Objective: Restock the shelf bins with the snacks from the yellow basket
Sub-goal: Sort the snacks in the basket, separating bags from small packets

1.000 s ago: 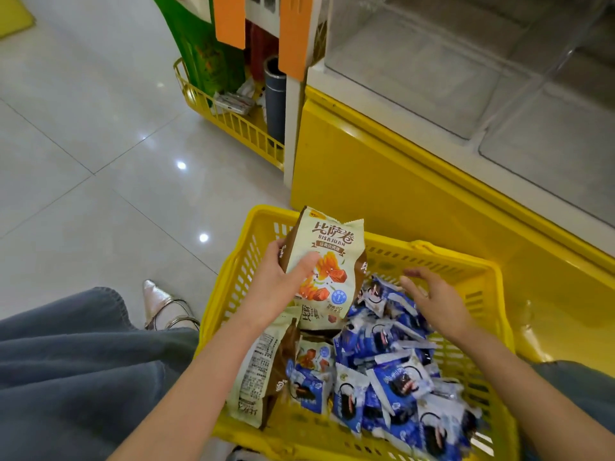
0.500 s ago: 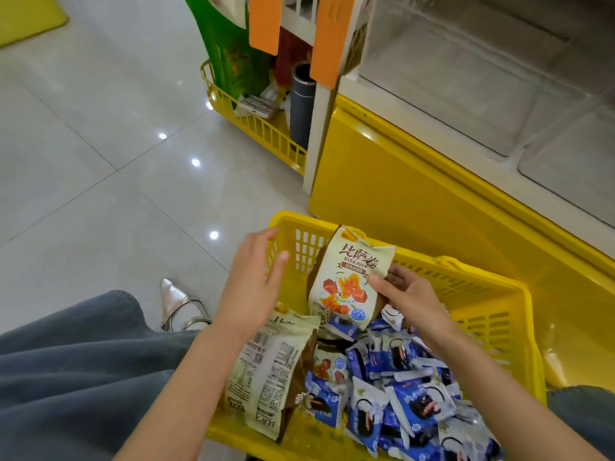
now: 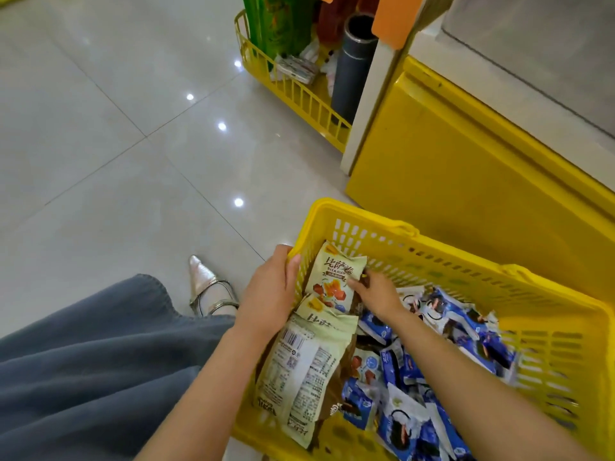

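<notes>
With restocking judged barely begun, the yellow basket (image 3: pixel 466 261), lower centre, is gripped at its rim by the left hand (image 3: pixel 269 294), a beige snack pack (image 3: pixel 334 277) inside is pinched by the right hand (image 3: pixel 377 294), and the shelf bin (image 3: pixel 532 44), upper right, is seen unfilled.

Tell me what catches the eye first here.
The yellow basket at lower right, heaped with blue packets, stands out most. At its far left corner the right hand pinches an upright cream snack bag while the left hand grips the rim beside it. A silver pointed shoe shows on the floor, left of the basket.
</notes>
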The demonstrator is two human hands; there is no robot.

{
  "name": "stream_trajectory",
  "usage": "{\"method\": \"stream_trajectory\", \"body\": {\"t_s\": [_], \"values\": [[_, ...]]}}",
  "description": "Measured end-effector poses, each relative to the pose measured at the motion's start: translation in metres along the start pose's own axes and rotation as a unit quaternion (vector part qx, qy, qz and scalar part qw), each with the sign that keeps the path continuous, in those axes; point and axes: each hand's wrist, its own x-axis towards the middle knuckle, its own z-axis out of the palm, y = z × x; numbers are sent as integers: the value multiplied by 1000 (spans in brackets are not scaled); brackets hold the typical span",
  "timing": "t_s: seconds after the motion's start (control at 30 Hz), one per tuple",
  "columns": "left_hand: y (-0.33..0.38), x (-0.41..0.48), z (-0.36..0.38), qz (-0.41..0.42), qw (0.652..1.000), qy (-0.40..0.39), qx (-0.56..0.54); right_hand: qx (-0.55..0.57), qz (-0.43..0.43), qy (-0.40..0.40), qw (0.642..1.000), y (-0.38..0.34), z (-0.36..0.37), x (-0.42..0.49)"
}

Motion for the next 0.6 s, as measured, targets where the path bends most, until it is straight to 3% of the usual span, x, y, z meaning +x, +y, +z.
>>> {"method": "stream_trajectory", "body": {"t_s": [0.1,0.2,0.33,0.43,0.53,0.6], "values": [[-1,0,0,-5,1000,4,-9,-88,5,-38,995,13,3,6],[-2,0,0,-12,999,5,-30,-227,-52,-29,972,28,-3,3],[-2,1,0,-14,998,1,-61,-286,-79,-109,949,54,-25,-17],[-2,1,-1,-24,996,-2,-86,-371,-82,-113,918,66,-35,-34],[-1,1,-2,-26,996,-3,-85,-380,-64,-109,916,68,-37,-47],[0,1,-2,-25,996,-1,-80,-331,-44,-73,940,67,-45,-56]]}}
